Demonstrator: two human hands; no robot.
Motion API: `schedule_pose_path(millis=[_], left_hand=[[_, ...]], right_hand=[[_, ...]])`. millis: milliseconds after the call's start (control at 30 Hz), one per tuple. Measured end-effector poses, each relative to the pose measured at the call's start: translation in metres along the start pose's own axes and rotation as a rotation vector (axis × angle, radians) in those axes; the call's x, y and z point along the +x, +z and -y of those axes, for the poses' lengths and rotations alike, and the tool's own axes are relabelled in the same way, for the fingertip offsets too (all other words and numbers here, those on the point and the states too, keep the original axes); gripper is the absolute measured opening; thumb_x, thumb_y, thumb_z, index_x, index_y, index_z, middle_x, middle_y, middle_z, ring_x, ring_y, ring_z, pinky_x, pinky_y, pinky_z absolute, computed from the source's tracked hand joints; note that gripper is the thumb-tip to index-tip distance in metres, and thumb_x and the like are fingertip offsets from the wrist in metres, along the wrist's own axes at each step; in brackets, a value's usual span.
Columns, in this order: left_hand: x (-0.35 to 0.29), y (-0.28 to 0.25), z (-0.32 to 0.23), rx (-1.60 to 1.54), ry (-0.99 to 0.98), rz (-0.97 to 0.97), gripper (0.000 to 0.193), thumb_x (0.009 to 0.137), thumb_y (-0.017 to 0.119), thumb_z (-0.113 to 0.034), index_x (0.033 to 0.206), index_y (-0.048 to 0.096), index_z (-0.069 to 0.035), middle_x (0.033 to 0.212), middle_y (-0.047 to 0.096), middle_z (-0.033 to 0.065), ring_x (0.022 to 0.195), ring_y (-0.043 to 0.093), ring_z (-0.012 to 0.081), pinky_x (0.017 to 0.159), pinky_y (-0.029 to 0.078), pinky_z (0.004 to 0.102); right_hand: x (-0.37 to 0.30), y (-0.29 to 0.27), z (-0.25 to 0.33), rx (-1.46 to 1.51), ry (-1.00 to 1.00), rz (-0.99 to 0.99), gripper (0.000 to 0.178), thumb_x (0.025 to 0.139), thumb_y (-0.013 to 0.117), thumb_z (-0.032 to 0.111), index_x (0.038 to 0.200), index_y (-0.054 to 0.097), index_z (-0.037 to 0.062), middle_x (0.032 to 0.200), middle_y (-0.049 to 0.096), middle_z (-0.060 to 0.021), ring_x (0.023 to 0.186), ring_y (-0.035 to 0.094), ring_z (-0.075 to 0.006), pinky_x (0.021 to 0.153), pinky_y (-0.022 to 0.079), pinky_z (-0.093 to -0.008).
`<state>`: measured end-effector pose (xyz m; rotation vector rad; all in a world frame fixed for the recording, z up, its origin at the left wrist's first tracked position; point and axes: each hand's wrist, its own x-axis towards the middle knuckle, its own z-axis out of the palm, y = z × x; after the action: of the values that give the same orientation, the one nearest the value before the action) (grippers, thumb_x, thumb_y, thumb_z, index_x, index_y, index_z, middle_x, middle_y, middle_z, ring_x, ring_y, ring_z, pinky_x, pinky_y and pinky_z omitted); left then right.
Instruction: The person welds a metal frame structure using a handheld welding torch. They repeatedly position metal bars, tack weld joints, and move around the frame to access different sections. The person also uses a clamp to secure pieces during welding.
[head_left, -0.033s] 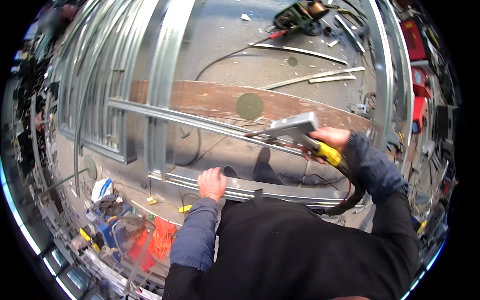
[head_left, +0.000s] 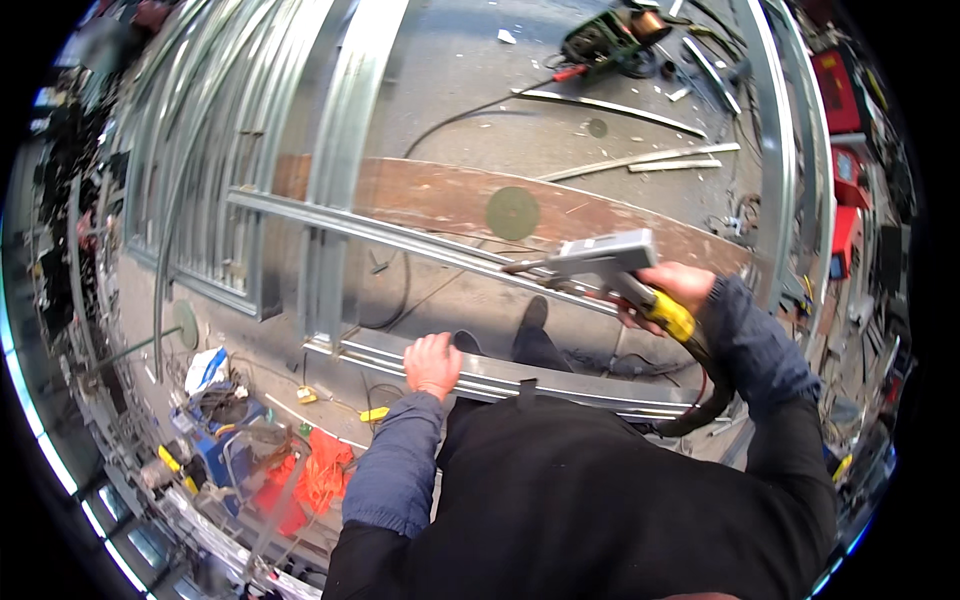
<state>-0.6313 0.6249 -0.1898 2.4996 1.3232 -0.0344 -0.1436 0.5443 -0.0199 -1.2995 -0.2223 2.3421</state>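
Observation:
In my right hand (head_left: 690, 285) is a welding gun (head_left: 612, 248) with a grey housing and yellow handle; its thin nozzle points left. The nozzle tip hangs over a narrow metal rail (head_left: 400, 228), and I cannot tell whether they touch. A thick black cable (head_left: 708, 405) runs from the handle toward my body. My left hand (head_left: 433, 364) is closed over the near metal rail (head_left: 590, 384), its fingers curled at the far edge. Both rails belong to a galvanized frame, with upright channels (head_left: 345, 120) crossing at the left.
A green machine with a copper wire spool (head_left: 648, 27) lies at the far side, near loose metal strips (head_left: 640, 155). Red cases (head_left: 845, 90) line the right. A blue bin (head_left: 215, 440) and orange netting (head_left: 325, 470) are at lower left. A rusty plank (head_left: 400, 185) spans the floor.
The scene has shifted slightly to the right in view. My hold on the welding gun and the place of my left hand on the rail look the same.

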Motion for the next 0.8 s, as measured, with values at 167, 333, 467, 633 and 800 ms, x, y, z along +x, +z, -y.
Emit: schedule_pose_path(millis=[167,333,467,633,800], left_hand=[[-0.002,-0.003,0.002,-0.047,-0.015,-0.02,0.023,0.086,0.069,-0.027,0.105,0.078,-0.016,0.097,0.073,0.0047,0.095,0.068,0.0298,0.085,0.051,0.0474],[-0.002,-0.001,0.007,-0.041,0.014,-0.014,0.02,0.087,0.069,-0.027,0.101,0.077,-0.015,0.094,0.072,0.0026,0.093,0.068,0.0281,0.083,0.051,0.0466],[-0.005,-0.003,0.014,-0.177,0.036,-0.004,0.024,0.089,0.071,-0.03,0.106,0.077,-0.014,0.097,0.073,0.0035,0.096,0.069,0.0288,0.086,0.052,0.0467],[0.011,-0.037,0.045,-0.627,0.106,0.177,0.032,0.09,0.072,-0.025,0.118,0.074,-0.01,0.11,0.071,0.0107,0.111,0.068,0.033,0.093,0.054,0.0501],[0.047,-0.059,0.125,-0.389,0.297,-0.037,0.026,0.086,0.074,-0.017,0.11,0.072,-0.008,0.11,0.067,0.0131,0.109,0.065,0.0347,0.095,0.052,0.0493]], right_hand=[[-0.038,0.055,-0.002,0.081,-0.188,0.037,0.064,0.115,0.044,0.052,0.148,0.055,-0.0015,0.1,0.071,-0.0174,0.061,0.069,-0.0213,0.055,0.058,-0.0307],[-0.028,0.135,0.006,-0.099,-0.355,-0.028,0.061,0.108,0.065,0.048,0.149,0.056,0.0038,0.107,0.073,-0.0115,0.073,0.072,-0.0189,0.064,0.06,-0.0318],[0.011,0.201,0.027,-0.352,-0.339,-0.152,0.041,0.113,0.054,0.025,0.147,0.061,0.0034,0.117,0.072,-0.0068,0.098,0.068,-0.0144,0.083,0.058,-0.0324],[0.077,0.304,0.08,-0.711,-0.359,-0.371,0.048,0.109,0.06,0.031,0.148,0.061,0.0028,0.115,0.077,-0.0198,0.104,0.073,-0.0244,0.095,0.055,-0.0377],[0.175,0.344,0.097,-0.913,-0.426,-0.452,0.053,0.105,0.063,0.043,0.144,0.065,0.0067,0.109,0.075,-0.0277,0.105,0.075,-0.0404,0.092,0.057,-0.0452]])
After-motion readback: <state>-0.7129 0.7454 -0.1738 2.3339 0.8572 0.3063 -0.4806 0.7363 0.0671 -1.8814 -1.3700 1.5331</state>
